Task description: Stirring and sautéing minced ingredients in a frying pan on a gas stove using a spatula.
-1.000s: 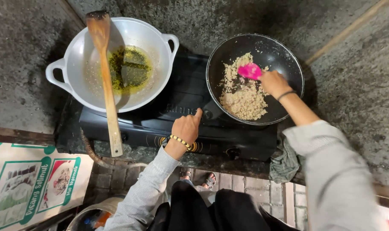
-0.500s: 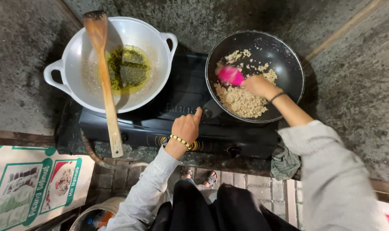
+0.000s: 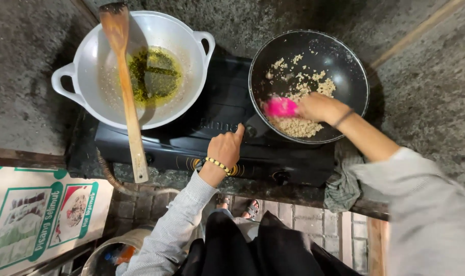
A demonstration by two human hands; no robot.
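A black pan (image 3: 345, 61) with crumbly beige food (image 3: 299, 125) sits on the right burner of a black two-burner stove (image 3: 217, 143). My right hand (image 3: 317, 106) grips a pink spatula (image 3: 280, 107) whose head lies in the food at the pan's near side. My left hand (image 3: 226, 148) rests on the stove's front edge, index finger stretched toward the pan's stub handle, holding nothing. A beaded bracelet circles that wrist.
A white two-handled wok (image 3: 186, 46) with green oily residue stands on the left burner, a wooden spatula (image 3: 128, 102) leaning across it. A grey cloth (image 3: 342, 186) hangs off the counter edge. A printed cardboard box (image 3: 33, 220) and a bucket (image 3: 110, 253) lie below left.
My right hand has dragged the pink spatula from the pan's upper middle down to its near left side, spreading the food. The left hand has stayed on the stove.
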